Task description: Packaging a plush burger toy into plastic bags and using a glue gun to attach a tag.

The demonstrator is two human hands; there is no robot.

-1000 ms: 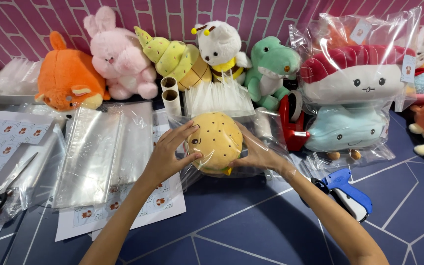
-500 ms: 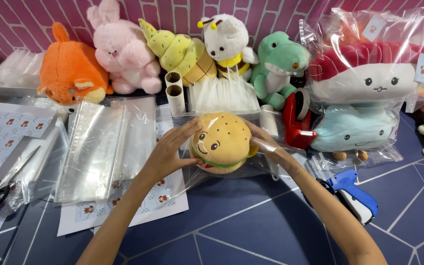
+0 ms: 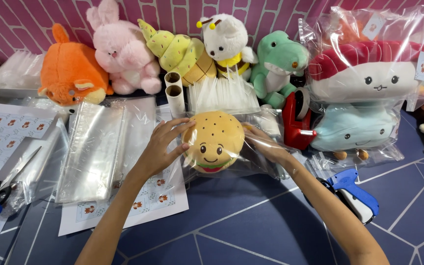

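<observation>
Left hand [image 3: 160,147] grips the left edge of a clear plastic bag [image 3: 251,162], fingers curled onto the film, thumb underneath. Right hand [image 3: 266,145] is pressed on the bag's right side, fingers wrapped round the film; can't tell exactly how tight, since the plastic glare hides the fingertips. Between both hands, inside the bag: burger plush [image 3: 214,142], round, tan bun w/ dark seeds, smiling face toward the camera, touching both hands through the film.

Just left of the left hand: stack of flat clear bags [image 3: 92,152], lying on sticker sheets [image 3: 148,201] that run under the left wrist. Far left of that hand: scissors [image 3: 6,181] w/ blue handle, more sticker sheets beside them.

Beyond the left hand's fingertips: two cardboard tubes [image 3: 174,93] upright, next to a bundle of white tag pins [image 3: 222,93]. Behind those, a row of plush vs. the pink brick wall: orange one [image 3: 72,71], pink bunny [image 3: 121,49], green-yellow cone plush [image 3: 180,51], white bee plush [image 3: 224,41], green dino [image 3: 278,64].

Right of the right hand: red tape dispenser [image 3: 298,122], close by. Further right, bagged plush [image 3: 364,73], red-and-white above a pale blue one. Near the right forearm, on the blue table [image 3: 251,230]: blue tagging gun [image 3: 352,194].
</observation>
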